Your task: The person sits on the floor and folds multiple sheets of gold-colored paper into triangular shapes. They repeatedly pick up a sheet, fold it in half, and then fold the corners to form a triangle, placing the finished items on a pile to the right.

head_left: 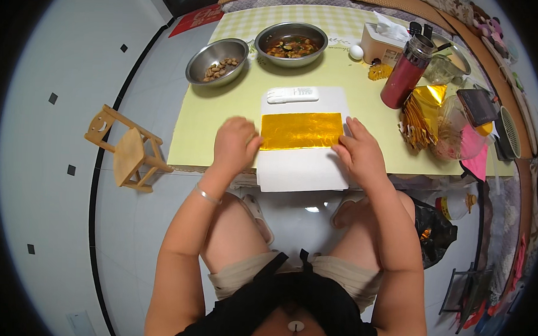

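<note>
A shiny gold foil sheet [301, 131] lies crosswise on white paper [301, 172] in front of me. At its left edge is my left hand [234, 143], slightly blurred, with its fingers curled and the thumb by the lower left corner. My right hand [362, 152] rests at the opposite edge, fingers spread and stretched out, the thumb against the foil. Just beyond the sheet, a slim white plastic case [293, 95] lies on the white paper.
Two metal bowls, one with peanuts [216, 66] and one with soupy food [291, 44], stand at the back. To the right are a red thermos [402, 75], stacked gold foil [422, 117], a tissue box [382, 44] and a phone [477, 107]. A small wooden chair [131, 151] stands left of the table.
</note>
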A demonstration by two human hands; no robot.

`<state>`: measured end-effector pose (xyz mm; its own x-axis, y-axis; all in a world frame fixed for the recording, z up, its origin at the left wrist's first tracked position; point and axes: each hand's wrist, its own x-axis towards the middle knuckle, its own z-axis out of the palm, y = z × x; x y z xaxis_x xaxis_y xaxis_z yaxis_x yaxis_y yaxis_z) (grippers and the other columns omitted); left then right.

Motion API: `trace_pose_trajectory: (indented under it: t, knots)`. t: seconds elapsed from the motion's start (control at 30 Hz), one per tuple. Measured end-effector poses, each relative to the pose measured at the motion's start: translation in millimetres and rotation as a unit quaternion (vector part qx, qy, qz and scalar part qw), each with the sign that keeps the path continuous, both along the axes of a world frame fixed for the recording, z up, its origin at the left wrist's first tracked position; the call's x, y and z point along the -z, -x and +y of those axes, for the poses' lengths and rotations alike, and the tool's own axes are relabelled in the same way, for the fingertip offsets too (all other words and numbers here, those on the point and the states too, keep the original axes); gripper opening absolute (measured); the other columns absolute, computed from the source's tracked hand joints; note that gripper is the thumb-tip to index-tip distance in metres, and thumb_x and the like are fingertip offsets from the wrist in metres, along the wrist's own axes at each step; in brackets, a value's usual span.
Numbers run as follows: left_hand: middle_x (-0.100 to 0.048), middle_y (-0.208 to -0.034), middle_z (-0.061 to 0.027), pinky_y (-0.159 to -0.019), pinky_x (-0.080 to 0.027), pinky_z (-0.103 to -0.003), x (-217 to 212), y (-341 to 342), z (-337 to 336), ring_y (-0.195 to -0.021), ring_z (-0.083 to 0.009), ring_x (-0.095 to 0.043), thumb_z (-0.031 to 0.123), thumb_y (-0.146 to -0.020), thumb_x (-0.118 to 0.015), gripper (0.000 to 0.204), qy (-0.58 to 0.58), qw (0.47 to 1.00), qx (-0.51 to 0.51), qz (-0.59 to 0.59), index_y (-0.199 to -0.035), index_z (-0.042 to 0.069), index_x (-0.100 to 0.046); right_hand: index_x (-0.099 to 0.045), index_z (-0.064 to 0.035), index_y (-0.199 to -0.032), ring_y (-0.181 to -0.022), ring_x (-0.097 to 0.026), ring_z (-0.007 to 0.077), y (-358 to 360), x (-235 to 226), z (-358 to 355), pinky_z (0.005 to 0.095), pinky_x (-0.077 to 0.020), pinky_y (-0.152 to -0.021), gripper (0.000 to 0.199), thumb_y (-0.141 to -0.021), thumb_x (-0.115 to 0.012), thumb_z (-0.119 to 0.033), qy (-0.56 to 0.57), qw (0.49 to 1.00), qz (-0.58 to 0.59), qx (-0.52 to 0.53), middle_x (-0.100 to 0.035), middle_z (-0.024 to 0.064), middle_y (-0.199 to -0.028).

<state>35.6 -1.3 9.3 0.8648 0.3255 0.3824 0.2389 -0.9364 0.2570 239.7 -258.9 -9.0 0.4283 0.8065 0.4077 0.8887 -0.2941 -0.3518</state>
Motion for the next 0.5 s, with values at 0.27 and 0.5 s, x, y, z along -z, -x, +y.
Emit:
trace_pose_trajectory:
  t: [0.27, 0.5]
  knots:
    - [-0.066, -0.095, -0.0133, -0.083, -0.051, -0.043, -0.1, -61.1, 44.6, -0.090, -0.0330, -0.061, 0.017, -0.071, -0.087, 0.026, 0.147, 0.981, -0.057, 0.112, -0.086, 0.003, -0.070, -0.068, 0.0005, -0.118, -0.079, -0.069, 0.0276, 5.5, 2.4, 34.6, 0.0361, -0.0551, -0.075, 0.031, -0.089, -0.070, -0.011, -0.081, 0.958, 0.271, 0.054, -0.071, 0.0153, -0.088]
    - [-0.066, -0.085, -0.0087, -0.072, -0.052, -0.031, 11.5, -57.7, 46.7, -0.079, -0.0202, -0.063, -0.002, -0.072, -0.079, 0.015, 0.358, 0.930, -0.069, 0.042, -0.085, 0.002, -0.072, -0.050, 0.0107, -0.138, -0.064, -0.067, 0.0213, -7.1, 12.3, 43.5, 0.0332, -0.0546, -0.066, 0.052, -0.092, -0.065, -0.009, -0.100, 0.919, 0.375, 0.071, -0.069, 0.0141, -0.080]
